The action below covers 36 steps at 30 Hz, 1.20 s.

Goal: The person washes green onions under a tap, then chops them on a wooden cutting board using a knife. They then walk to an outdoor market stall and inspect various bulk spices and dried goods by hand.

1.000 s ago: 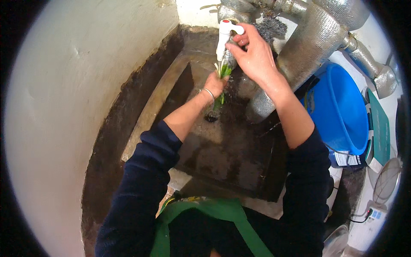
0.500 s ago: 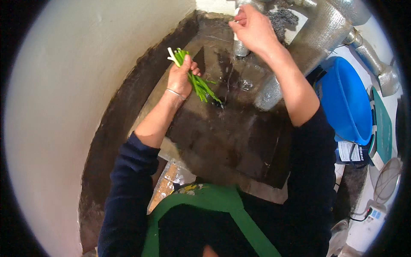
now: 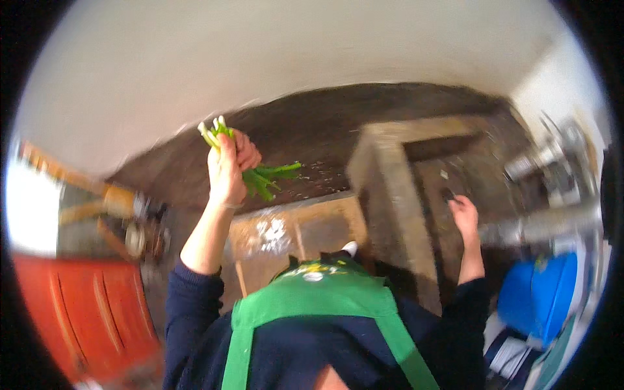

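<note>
While a bunch of green onions (image 3: 250,170) is gripped in the raised left hand (image 3: 229,170) before a pale, dark-stained wall (image 3: 273,71), the right hand (image 3: 465,218), empty and loosely open, is held over the concrete sink (image 3: 390,188).

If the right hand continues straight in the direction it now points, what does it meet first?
Probably the dark inside of the stone basin. The right hand points up and away over it, and nothing shows between them. The picture is blurred, so depth is uncertain.
</note>
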Each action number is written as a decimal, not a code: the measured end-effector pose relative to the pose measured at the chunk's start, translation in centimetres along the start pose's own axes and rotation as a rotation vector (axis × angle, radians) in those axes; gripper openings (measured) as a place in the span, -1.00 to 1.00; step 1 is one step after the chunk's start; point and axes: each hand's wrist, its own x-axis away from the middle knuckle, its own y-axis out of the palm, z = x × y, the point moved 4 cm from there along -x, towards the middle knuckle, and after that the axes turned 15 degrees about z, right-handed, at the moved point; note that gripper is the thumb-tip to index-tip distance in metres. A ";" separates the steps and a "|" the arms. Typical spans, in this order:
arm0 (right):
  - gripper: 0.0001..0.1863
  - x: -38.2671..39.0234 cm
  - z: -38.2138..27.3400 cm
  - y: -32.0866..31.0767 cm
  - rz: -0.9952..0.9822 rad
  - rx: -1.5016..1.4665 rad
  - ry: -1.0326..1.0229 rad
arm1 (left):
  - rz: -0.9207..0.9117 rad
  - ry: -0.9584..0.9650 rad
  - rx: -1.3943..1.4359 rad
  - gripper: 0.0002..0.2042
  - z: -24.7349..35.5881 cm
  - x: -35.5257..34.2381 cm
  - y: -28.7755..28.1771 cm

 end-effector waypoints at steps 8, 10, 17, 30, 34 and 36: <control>-0.84 13.0 -23.9 9.5 -0.288 -0.308 -0.466 | 0.619 0.603 -0.118 -0.55 24.6 14.3 -21.8; -0.86 17.5 -25.9 14.5 -0.422 -0.276 -0.519 | 0.639 0.731 -0.462 -0.58 24.2 20.8 -31.4; -0.71 30.8 -18.6 26.1 -0.946 0.476 -0.919 | 1.290 -1.053 -1.144 -0.55 -6.1 66.3 -45.4; -0.65 38.9 -31.6 45.4 -1.160 0.680 -0.943 | 1.785 0.194 -1.277 -0.78 33.3 49.6 -58.6; -0.70 48.8 -42.3 54.8 -1.241 0.537 -1.151 | 1.855 0.272 -0.830 -0.87 25.8 54.0 -65.0; -0.69 55.3 -48.5 56.8 -1.367 0.467 -1.296 | 1.783 -0.380 -1.020 -0.86 16.2 54.7 -64.6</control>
